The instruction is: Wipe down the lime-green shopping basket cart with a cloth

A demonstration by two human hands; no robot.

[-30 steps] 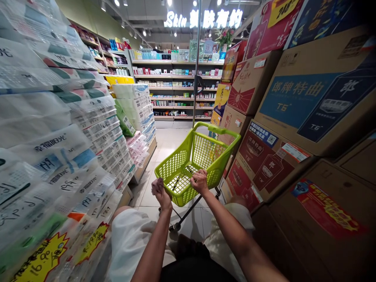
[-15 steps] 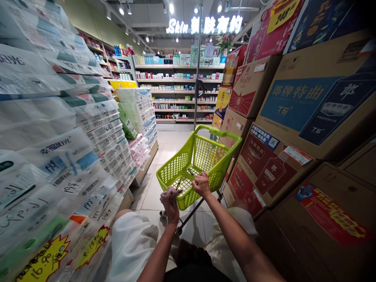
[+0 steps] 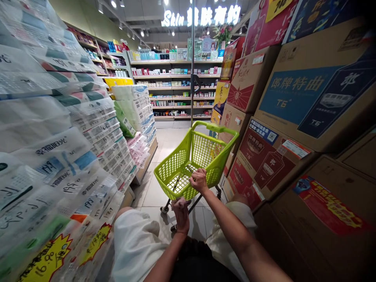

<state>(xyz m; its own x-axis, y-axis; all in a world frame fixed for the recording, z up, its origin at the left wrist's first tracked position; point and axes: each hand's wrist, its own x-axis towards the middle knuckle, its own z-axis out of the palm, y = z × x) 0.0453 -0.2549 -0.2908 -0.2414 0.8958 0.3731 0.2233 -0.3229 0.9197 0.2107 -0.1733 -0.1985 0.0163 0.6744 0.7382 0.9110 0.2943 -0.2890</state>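
A lime-green shopping cart (image 3: pixel 173 166) with a perforated plastic basket stands right in front of me, its near end pointing toward my knees. My right hand (image 3: pixel 199 181) is closed round the basket's near-side upper rim. Close by, my left hand (image 3: pixel 181 217) is closed on a crumpled pinkish-grey cloth (image 3: pixel 179 203). The cloth is at the outside of the basket's near end; whether it presses on the plastic I cannot tell. Nothing lies in the visible part of the basket. Below it, dark legs and a caster wheel (image 3: pixel 165 210) show.
Stacked tissue packs (image 3: pixel 96 129) with handwritten prices line the left. Cardboard cartons (image 3: pixel 296 90) rise close on the right, near the cart's side. A metal pole (image 3: pixel 192 58) stands beyond the cart, before shelves (image 3: pixel 176 87) of small boxes. Tiled floor (image 3: pixel 169 137) runs between.
My left hand with the cloth has moved right and down, from the basket's near left corner to below its near end. My right hand stays on the rim. The view has shifted slightly.
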